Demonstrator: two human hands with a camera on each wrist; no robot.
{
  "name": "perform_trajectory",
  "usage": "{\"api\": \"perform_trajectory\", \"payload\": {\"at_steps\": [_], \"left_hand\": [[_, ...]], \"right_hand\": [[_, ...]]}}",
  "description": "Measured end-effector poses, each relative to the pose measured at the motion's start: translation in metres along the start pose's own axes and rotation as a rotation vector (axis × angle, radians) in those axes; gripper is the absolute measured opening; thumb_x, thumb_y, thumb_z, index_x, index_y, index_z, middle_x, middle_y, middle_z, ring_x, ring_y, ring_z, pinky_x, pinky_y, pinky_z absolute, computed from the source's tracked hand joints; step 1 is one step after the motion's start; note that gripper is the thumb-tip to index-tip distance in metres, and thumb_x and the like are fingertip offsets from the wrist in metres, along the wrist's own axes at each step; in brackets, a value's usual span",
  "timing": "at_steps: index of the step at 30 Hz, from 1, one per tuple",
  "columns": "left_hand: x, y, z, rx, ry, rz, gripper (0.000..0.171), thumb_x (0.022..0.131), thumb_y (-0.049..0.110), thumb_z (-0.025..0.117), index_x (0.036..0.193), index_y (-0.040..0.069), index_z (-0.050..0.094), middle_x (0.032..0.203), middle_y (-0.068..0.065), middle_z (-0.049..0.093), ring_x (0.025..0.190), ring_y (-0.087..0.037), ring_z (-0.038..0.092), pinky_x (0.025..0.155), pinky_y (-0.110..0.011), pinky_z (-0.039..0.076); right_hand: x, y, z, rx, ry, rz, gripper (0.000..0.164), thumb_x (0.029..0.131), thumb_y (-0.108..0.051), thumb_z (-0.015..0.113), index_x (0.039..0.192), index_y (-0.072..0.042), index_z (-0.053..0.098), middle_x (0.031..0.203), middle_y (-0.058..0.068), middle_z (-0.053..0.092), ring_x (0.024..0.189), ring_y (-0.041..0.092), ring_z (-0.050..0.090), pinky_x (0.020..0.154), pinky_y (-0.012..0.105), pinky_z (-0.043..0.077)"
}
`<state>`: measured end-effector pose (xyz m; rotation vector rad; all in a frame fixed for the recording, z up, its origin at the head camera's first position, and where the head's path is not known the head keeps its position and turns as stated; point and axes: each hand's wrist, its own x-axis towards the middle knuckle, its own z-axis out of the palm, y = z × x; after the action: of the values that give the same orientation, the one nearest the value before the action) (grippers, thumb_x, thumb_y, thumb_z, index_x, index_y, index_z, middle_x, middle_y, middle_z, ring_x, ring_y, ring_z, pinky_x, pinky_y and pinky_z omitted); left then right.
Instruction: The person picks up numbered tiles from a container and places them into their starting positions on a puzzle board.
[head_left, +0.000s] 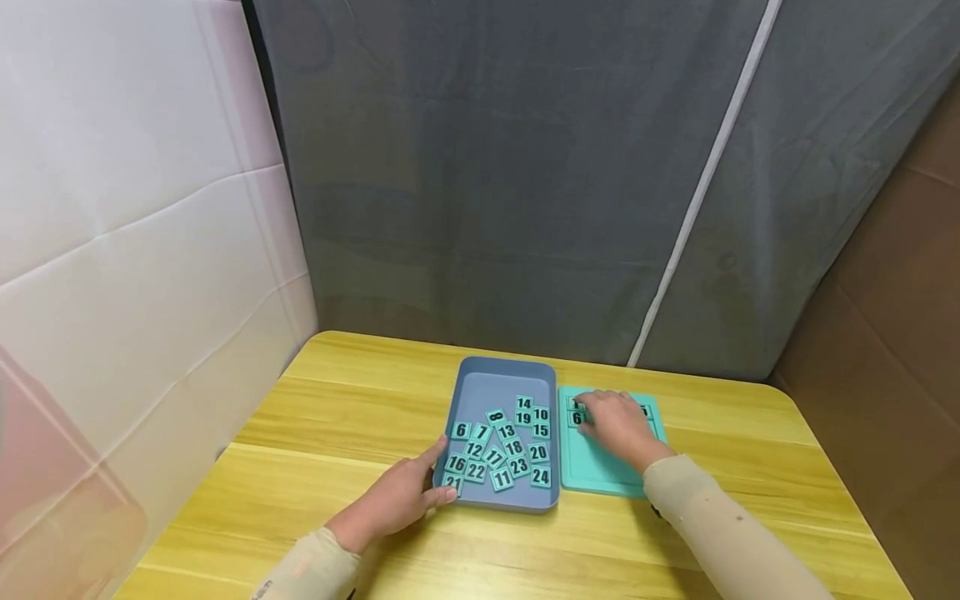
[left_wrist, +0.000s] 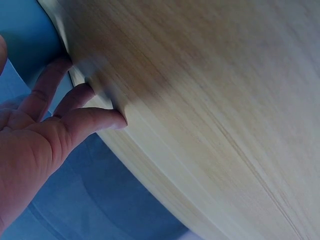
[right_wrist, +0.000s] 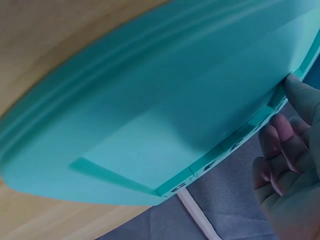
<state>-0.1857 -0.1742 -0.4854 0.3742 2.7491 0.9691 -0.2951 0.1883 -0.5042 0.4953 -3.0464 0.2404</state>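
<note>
My left hand [head_left: 401, 497] rests at the near left corner of a grey-blue tray [head_left: 480, 385], thumb by the front rim and fingers spread along the left side. In the left wrist view several fingertips [left_wrist: 120, 121] come down at the wooden surface beside the tray. Numbered teal tiles [head_left: 514, 447] lie loose in the tray. Over the upper part of a teal board [head_left: 600, 462] is my right hand [head_left: 618, 423]. Its thumb touches the board by the number 6 tile [head_left: 577, 418], the other fingers standing apart from it. The hand partly hides the tile rows.
The tray and board stand side by side on a yellow wood-grain table [head_left: 352, 400]. A grey curtain [head_left: 487, 183] hangs behind the table's back edge. White panelling [head_left: 135, 208] rises on the left and a brown wall [head_left: 892, 317] on the right.
</note>
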Motion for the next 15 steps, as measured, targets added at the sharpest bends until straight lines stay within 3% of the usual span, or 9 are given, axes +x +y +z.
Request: {"api": "perform_trajectory", "payload": {"at_steps": [8,15], "left_hand": [[0.0009,-0.0023,0.0009,0.023,0.004,-0.017,0.088,0.097,0.034,0.080,0.165,0.000,0.037,0.131,-0.022,0.074,0.125,-0.034,0.065,0.116,-0.060,0.047],[-0.0002,-0.0013,0.0023,0.012,0.001,-0.012,0.088,0.097,0.034,0.080,0.165,0.000,0.036,0.132,-0.022,0.073,0.125,-0.032,0.066,0.116,-0.059,0.047]], "right_hand": [[-0.0003,0.0066,0.0040,0.018,0.048,0.016,0.050,0.095,-0.033,0.084,0.136,-0.007,0.070,0.111,0.008,0.081,0.121,0.040,0.071,0.115,0.068,0.045],[-0.0020,0.0083,0.0094,-0.001,0.064,0.019,0.050,0.095,-0.039,0.082,0.133,-0.008,0.071,0.099,0.007,0.080,0.106,0.034,0.075,0.108,0.062,0.052]]}}
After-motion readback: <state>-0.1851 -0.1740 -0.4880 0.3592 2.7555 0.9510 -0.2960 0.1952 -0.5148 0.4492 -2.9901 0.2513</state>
